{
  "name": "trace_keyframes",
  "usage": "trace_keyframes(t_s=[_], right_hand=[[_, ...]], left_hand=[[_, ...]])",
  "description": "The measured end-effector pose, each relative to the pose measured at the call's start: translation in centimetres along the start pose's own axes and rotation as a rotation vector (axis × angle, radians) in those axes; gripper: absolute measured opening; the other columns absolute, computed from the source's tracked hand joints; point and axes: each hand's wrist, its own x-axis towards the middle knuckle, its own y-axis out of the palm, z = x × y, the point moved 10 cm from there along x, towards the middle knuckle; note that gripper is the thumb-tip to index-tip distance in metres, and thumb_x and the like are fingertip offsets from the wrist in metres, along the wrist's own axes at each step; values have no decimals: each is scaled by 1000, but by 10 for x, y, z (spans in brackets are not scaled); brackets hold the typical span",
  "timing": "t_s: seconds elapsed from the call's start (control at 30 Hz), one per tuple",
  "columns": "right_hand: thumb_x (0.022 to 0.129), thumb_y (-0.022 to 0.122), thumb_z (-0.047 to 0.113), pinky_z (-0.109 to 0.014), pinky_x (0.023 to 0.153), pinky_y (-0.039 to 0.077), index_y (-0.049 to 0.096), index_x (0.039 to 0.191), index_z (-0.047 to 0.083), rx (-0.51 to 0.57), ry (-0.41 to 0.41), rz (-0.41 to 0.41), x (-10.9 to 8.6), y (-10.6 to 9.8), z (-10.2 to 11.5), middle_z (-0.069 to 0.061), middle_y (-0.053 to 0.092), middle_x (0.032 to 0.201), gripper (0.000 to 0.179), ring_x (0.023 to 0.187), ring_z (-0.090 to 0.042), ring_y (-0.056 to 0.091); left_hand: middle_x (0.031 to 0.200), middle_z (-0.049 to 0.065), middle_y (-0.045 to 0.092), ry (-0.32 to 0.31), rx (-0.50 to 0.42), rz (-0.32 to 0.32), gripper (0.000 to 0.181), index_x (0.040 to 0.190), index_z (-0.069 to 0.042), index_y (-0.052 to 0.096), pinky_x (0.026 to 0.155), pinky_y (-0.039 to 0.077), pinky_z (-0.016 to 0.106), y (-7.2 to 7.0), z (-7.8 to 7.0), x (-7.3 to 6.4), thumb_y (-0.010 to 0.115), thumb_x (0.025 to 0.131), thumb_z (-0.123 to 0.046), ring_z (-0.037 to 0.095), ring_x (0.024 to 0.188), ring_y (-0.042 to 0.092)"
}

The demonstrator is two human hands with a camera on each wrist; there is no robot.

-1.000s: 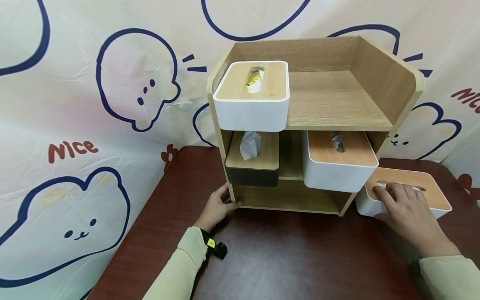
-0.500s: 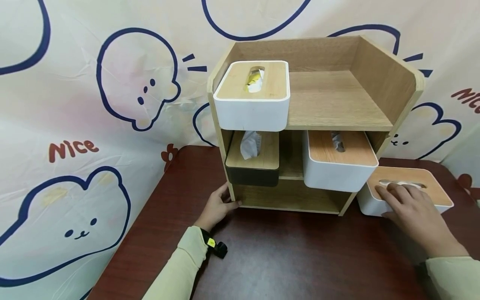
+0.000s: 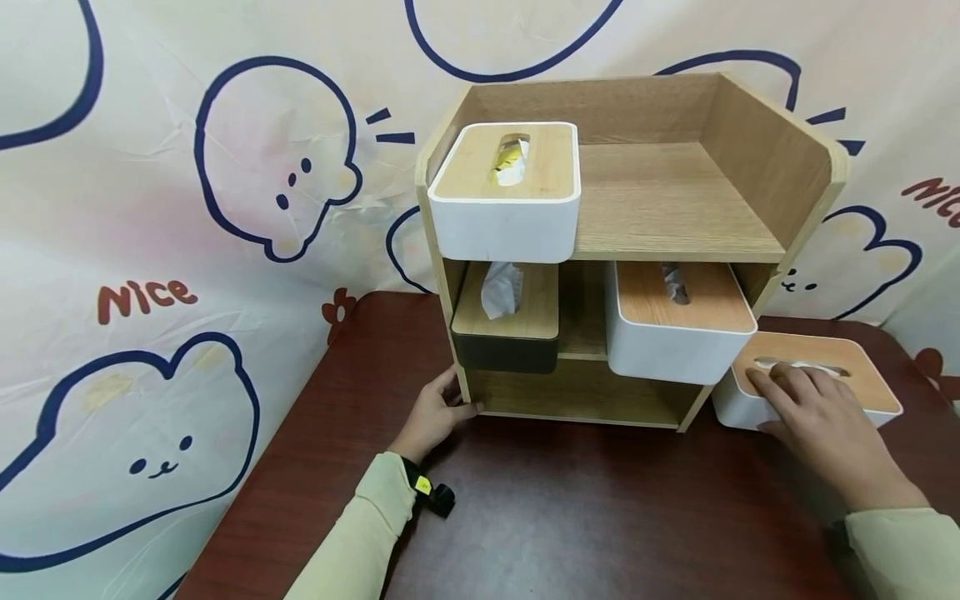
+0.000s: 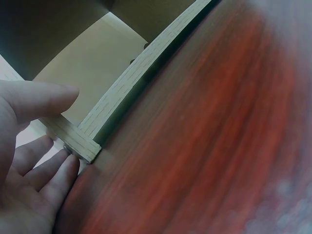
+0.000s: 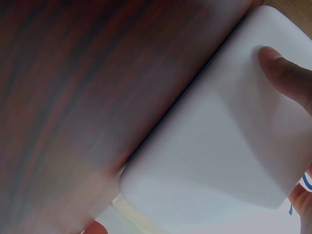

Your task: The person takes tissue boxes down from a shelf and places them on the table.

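My left hand [image 3: 435,412] grips the lower left corner of a wooden two-tier shelf [image 3: 645,200]. In the left wrist view its thumb lies inside the side panel [image 4: 68,136] and the other fingers are outside. At the shelf's right, my right hand [image 3: 825,433] holds a white tissue box with a wooden lid [image 3: 862,375]. Its fingers bend over the lid near the slot; the thumb [image 5: 280,68] presses the white front wall [image 5: 204,146] in the right wrist view. The box stands beside the shelf's lower right side, low at the dark table.
A white tissue box [image 3: 502,229] sits on the shelf's top left. Below it are a black tissue box [image 3: 504,354] on the left and a larger white one [image 3: 678,350] on the right, jutting forward. The red-brown table [image 3: 585,508] meets a cartoon-print backdrop [image 3: 165,283] behind.
The right hand and its tissue box shift slightly right, then a little back left and away from me. The left hand and shelf stay put.
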Motion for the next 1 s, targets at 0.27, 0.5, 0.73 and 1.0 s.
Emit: trace_keyframes(t_s=[0.27,0.5,0.73,1.0], right_hand=[[94,10,66,-63,82,42,53,137,6,4,2,-2,1,-2,0,-21,51,112,85,98,-44,48],[94,12,67,-62,81,42,54,136,6,25,-13,-8,1,-3,0,-20,51,112,85,98,-43,48],[95,13,67,-61,79,43,57,133,7,23,-18,-11,3,-3,0,-20,53,110,83,96,-42,50],[95,14,67,-61,79,43,56,134,8,19,-14,-7,3,-3,0,-20,52,111,82,96,-42,50]], left_hand=[[137,7,55,-2,-16,-11,78,149,-19,42,93,49,37,-1,-1,1,73,81,7,30,121,55],[137,8,55,-1,-4,-12,77,148,-18,43,94,48,39,-1,-1,0,74,81,6,31,121,55],[137,10,55,1,-3,-10,77,148,-17,43,94,48,39,-1,0,0,74,81,6,31,120,55],[139,18,52,5,-1,-3,76,148,-17,43,94,48,39,0,-1,0,74,82,4,34,121,54]])
